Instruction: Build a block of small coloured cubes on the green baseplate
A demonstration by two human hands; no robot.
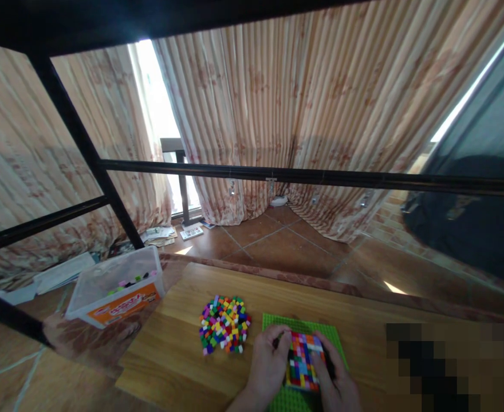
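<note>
A rectangular panel of small multicoloured building bricks [302, 361] lies over a green studded baseplate [278, 321]. My left hand [269, 360] grips the panel's left edge, its thumb and index finger close together at the upper left corner. From the other side, my right hand [338, 375] curls its fingers round the right edge, with the thumb on the bricks' top face. Whether the panel is pressed onto the baseplate or raised off it, I cannot tell. To the left of my hands sits a loose heap of small coloured bricks [225, 324].
The wooden tabletop [170, 343] carries all this. Left of it, a clear plastic tub [117, 286] with an orange label holds some bricks. A black metal frame [235, 170] crosses in front of patterned curtains [252, 103]. Papers [65, 272] lie on the tiled floor.
</note>
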